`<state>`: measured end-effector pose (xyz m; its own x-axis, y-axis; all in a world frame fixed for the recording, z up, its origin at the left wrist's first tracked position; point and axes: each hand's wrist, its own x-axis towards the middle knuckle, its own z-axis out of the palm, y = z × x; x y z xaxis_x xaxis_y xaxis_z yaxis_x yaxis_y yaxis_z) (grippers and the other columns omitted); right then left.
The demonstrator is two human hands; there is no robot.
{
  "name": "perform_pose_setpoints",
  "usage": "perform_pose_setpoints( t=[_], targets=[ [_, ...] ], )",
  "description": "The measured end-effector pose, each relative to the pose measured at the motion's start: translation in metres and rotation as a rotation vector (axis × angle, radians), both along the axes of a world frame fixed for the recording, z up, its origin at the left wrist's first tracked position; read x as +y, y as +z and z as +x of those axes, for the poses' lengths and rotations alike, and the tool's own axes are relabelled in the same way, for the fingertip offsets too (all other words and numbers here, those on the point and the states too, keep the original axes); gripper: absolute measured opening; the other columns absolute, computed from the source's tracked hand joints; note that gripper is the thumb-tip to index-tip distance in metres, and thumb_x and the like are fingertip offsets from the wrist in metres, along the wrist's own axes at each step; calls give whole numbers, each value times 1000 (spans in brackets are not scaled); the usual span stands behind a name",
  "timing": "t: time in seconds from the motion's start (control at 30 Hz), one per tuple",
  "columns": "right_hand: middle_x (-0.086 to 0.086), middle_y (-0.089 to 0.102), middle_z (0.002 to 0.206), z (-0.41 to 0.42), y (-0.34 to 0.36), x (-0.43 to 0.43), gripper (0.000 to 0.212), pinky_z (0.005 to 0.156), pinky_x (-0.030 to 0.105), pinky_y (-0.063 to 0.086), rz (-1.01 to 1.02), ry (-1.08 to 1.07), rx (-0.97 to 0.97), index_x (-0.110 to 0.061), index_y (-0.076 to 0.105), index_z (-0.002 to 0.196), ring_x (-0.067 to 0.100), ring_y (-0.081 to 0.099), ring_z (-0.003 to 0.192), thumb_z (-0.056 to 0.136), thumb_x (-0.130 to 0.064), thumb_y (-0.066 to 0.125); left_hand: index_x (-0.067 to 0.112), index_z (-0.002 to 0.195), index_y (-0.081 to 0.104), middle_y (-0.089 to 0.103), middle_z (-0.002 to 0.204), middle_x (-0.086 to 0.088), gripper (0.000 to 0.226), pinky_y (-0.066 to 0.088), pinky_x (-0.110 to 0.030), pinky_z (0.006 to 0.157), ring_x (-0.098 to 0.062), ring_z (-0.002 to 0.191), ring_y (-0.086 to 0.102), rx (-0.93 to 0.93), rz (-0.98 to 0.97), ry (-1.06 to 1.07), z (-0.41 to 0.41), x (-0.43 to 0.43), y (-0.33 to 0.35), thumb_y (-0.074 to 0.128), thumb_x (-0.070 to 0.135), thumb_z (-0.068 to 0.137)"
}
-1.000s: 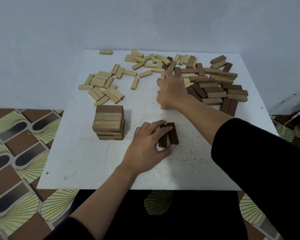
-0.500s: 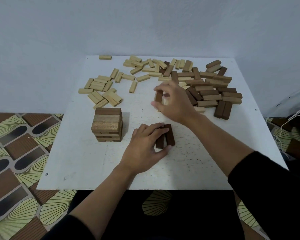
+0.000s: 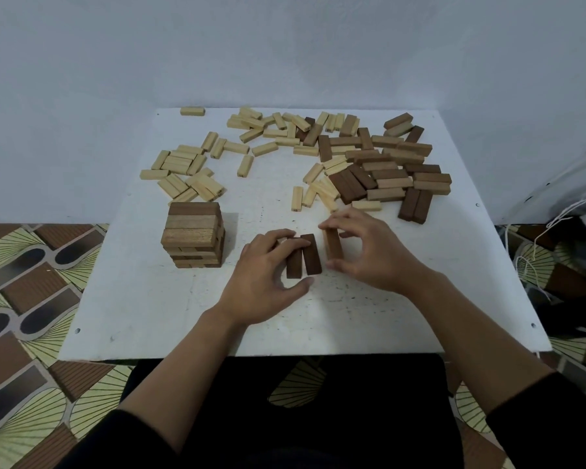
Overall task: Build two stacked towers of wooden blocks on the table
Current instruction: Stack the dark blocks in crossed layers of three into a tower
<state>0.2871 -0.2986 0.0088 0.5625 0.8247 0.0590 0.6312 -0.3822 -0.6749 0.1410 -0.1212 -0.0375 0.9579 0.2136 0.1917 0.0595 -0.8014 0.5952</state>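
Head view, the only one: white table with one finished-looking tower of brown blocks standing left of centre, several layers, each laid crosswise to the next. Tower two is only a base so far. Left hand lies over the dark pair, two dark blocks flat on the table side by side. Its fingers curl across their far ends and the thumb sits at the near end, gripping them together. Right hand pinches a lighter brown block end to end, fingers far and thumb near. The block lies parallel to the dark pair and just beside its right side, with a thin gap showing. Can't tell if it rests on the table or hangs just off it. Loose stock: pale blocks scattered far left and centre, brown pile far right, both well apart from the build. Step in hand, my read: placing the third block of tower two's first layer. Next move calls for closing that gap, getting the block flush with the pair and the ends level. Then let go and fetch blocks from the brown pile for a crosswise layer. Risk: a sideways push skews the pair, which the left hand's hold should prevent.
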Motion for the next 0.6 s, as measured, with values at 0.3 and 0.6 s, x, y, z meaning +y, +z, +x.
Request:
perform_pose_setpoints(
  t=[0.3,0.6],
  targets=[
    [-7,57,130,-2,-5,2,75,89,3,38,-39,15,54,-17,61,136,-6,49,108,68,-24,92,32,143,49,50,138,16,73,44,-40,104,-6,124,47,46,-146,-85,-3,8,10,79,33,77],
    [-8,53,131,10,-3,4,95,80,15,43,-156,31,78,-17,53,144,0,50,102,61,-39,95,35,143,51,55,117,29,78,49,-43,101,-8,116,56,78,-291,-14,-1,15,7,87,29,74]
  ],
)
